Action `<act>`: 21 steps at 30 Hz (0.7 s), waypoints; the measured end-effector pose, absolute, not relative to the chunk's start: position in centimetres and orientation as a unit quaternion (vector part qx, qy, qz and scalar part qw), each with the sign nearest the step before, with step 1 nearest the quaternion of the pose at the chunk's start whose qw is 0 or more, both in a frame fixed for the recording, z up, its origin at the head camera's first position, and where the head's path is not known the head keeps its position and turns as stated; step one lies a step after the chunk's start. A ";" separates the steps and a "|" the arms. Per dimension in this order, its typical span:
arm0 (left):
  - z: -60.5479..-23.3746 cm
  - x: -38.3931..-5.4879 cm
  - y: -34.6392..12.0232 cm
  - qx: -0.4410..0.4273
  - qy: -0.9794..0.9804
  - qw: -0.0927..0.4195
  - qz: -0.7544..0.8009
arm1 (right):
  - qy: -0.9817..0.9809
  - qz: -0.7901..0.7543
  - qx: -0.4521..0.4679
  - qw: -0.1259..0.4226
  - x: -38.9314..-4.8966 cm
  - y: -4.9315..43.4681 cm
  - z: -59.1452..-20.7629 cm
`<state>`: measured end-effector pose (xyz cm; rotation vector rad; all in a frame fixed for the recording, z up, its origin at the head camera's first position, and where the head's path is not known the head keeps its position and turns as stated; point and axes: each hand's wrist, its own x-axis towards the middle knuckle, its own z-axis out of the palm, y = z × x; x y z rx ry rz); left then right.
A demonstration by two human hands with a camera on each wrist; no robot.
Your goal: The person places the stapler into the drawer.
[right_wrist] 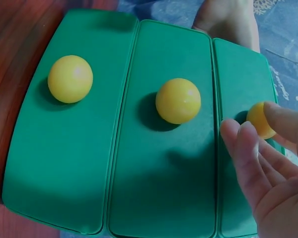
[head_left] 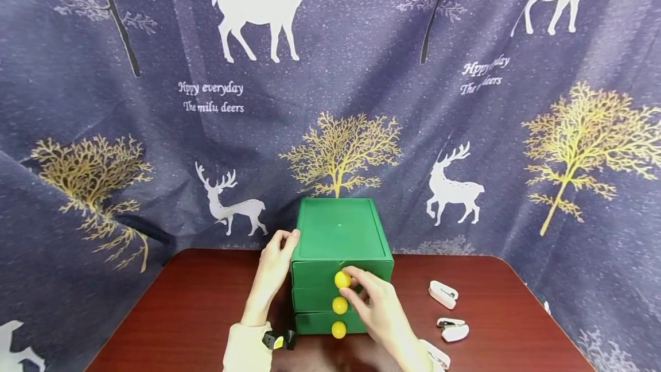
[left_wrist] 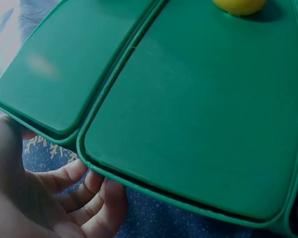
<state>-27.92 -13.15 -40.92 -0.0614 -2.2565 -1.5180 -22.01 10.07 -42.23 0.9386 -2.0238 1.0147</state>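
Note:
A green three-drawer box (head_left: 341, 231) stands on the table, each drawer front bearing one round yellow knob. My right hand (head_left: 379, 309) pinches the top yellow knob (head_left: 342, 279) between thumb and fingers. Below it are the middle knob (head_left: 339, 305) and the bottom knob (head_left: 338, 330), both untouched. All the drawers sit closed, their fronts flush in the right wrist view. Against the box's left side rests my left hand (head_left: 276, 260), its relaxed fingers (left_wrist: 107, 203) at the side edge in the left wrist view.
To the right of the box lie a white stapler (head_left: 443, 294), a second white stapler (head_left: 454, 330) and another white object (head_left: 438, 355) partly hidden by my right forearm. A dark blue cloth (head_left: 356, 85) with deer and trees hangs behind the reddish-brown table (head_left: 206, 303).

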 end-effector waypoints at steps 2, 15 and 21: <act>-40.9 -27.9 -13.2 -0.019 -0.812 0.211 -0.544 | -0.783 0.387 0.358 0.330 -22.0 10.0 -42.2; -40.9 -28.1 -13.2 -0.020 -0.814 0.211 -0.542 | -0.841 0.350 0.322 0.257 -21.4 10.6 -42.0; -41.0 -28.0 -13.2 -0.016 -0.816 0.207 -0.539 | -0.836 0.346 0.325 0.275 -21.2 10.9 -42.2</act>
